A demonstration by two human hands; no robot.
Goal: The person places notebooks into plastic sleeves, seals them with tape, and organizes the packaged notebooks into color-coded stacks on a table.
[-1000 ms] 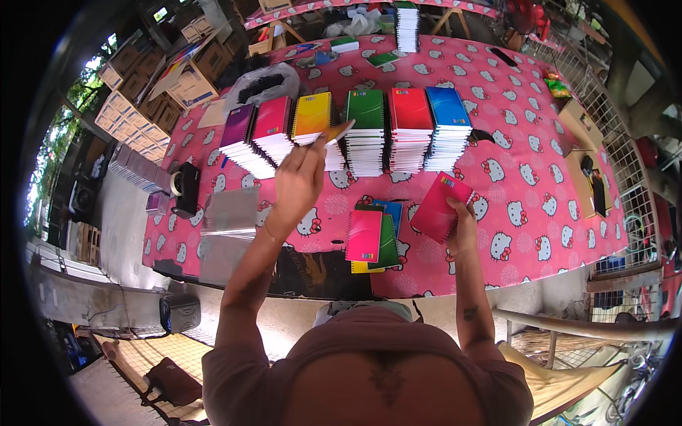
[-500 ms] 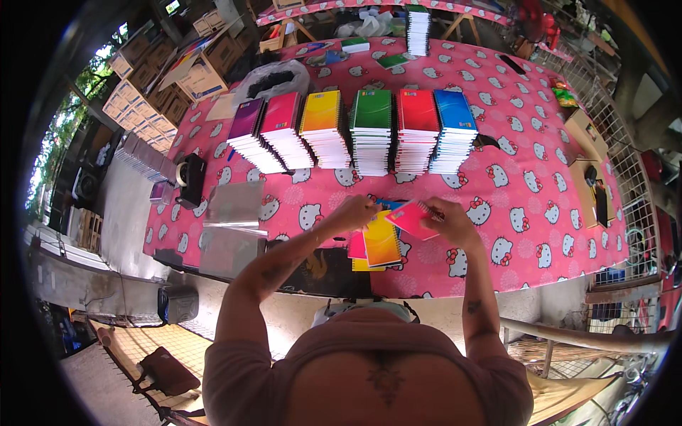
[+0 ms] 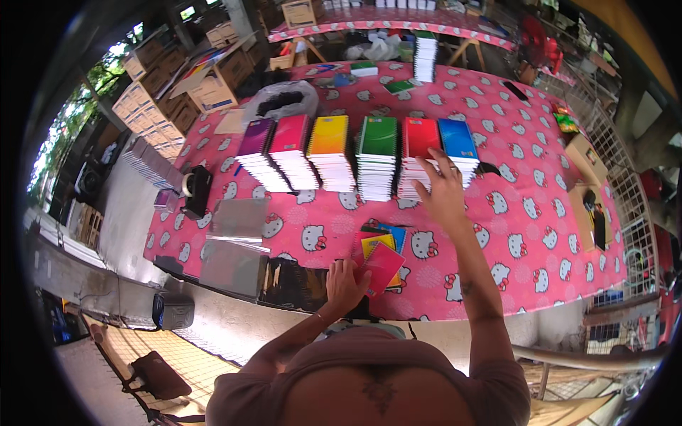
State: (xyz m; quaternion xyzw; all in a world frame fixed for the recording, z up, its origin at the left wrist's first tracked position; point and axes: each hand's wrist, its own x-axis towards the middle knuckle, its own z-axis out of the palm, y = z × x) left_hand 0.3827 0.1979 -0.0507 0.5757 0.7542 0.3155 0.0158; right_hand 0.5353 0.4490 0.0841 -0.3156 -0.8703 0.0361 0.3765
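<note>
My right hand (image 3: 445, 192) reaches over the front of the red notebook stack (image 3: 420, 135), beside the blue stack (image 3: 456, 138), fingers apart and holding nothing. Near the table's front edge, my left hand (image 3: 346, 286) rests palm down with bent fingers, its thumb at the left edge of a pink spiral notebook (image 3: 384, 265). That notebook lies askew on a loose pile with a yellow notebook (image 3: 375, 243) and a blue notebook (image 3: 399, 234). To the left in the row stand green (image 3: 379, 135), yellow (image 3: 329, 135), pink (image 3: 289, 133) and purple (image 3: 256, 136) notebook stacks.
Clear plastic sheets (image 3: 234, 264) lie left of my left hand, near a black tape dispenser (image 3: 197, 192). Behind the row are a plastic bag (image 3: 302, 96) and another notebook stack (image 3: 425, 58). Cardboard boxes (image 3: 145, 106) are piled at far left; an opened carton (image 3: 586, 206) sits right.
My right hand has let go of the pink notebook and moved forward to the red stack. My left hand has drawn back toward the table's front edge. The view has tilted up slightly.
</note>
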